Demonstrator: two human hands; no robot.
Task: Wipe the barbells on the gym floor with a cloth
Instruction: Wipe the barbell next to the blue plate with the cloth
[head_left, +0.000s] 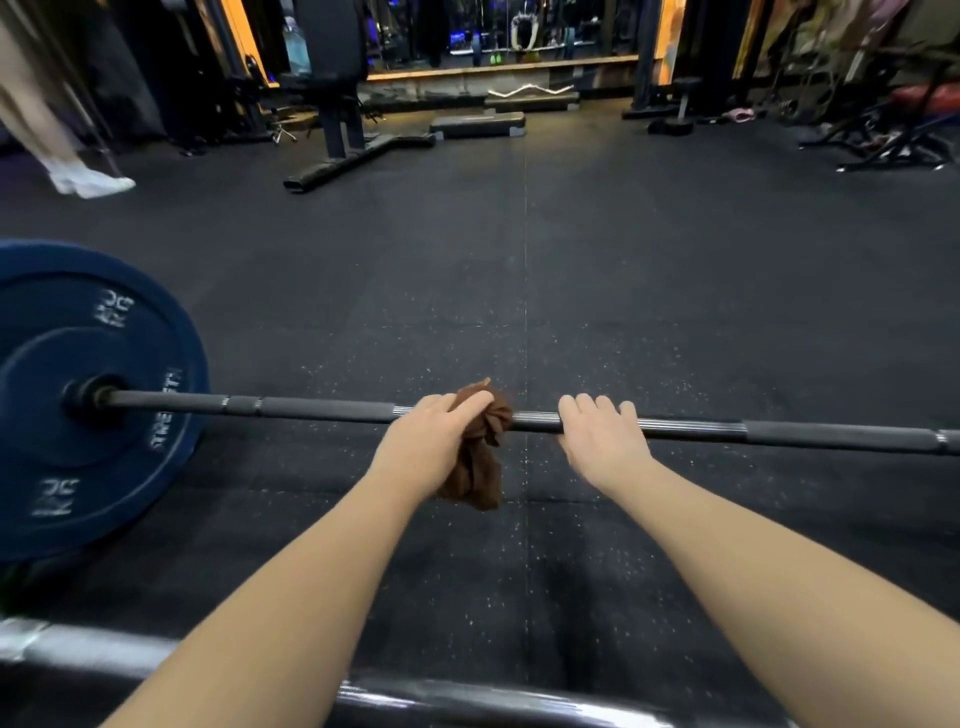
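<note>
Cloth (487, 434) bunched on barbell (311, 409) under left hand (430, 444).

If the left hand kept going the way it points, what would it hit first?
The left hand grips the brown cloth on the bar; beyond that the way looks free, only floor mat, though depth is unclear.
</note>
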